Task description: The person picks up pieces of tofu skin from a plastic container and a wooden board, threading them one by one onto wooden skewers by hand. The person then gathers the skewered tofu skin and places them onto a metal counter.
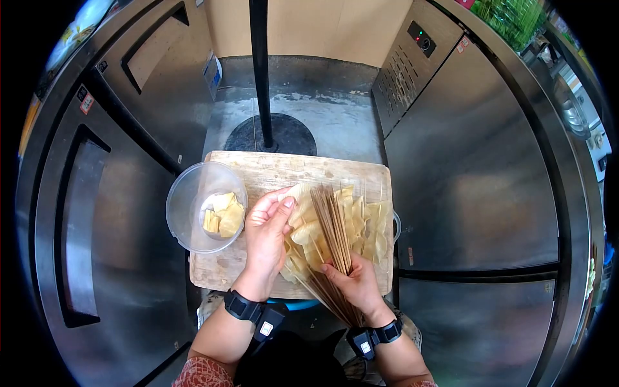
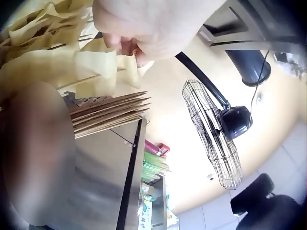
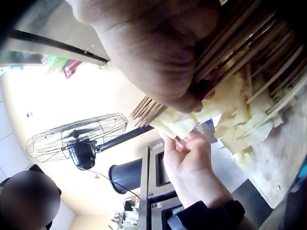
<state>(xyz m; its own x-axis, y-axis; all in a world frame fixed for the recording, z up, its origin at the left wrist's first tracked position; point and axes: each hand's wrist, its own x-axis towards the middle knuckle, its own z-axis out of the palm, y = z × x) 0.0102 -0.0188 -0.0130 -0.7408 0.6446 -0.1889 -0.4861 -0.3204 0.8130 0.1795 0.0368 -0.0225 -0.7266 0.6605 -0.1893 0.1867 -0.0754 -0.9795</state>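
My left hand [image 1: 265,233] pinches a pale yellow, ridged tofu-skin sheet [image 1: 298,194] between thumb and fingers. In the left wrist view a skewer runs through the folded sheet [image 2: 98,64]. My right hand [image 1: 358,284] grips a thick bundle of brown wooden skewers [image 1: 333,222], their tips fanned away from me, with the thumb on a single skewer beside it. Skewered sheets [image 1: 371,226] lie beneath and right of the bundle on a wooden board [image 1: 219,271]. More loose sheets [image 1: 225,216] sit in a clear plastic tub [image 1: 175,216] at the board's left.
Steel cabinets stand close on the left [image 1: 122,213] and right [image 1: 477,161]. Behind the board rises a black pole [image 1: 260,71] on a round base [image 1: 293,132]. A caged fan [image 2: 213,134] shows in the wrist views.
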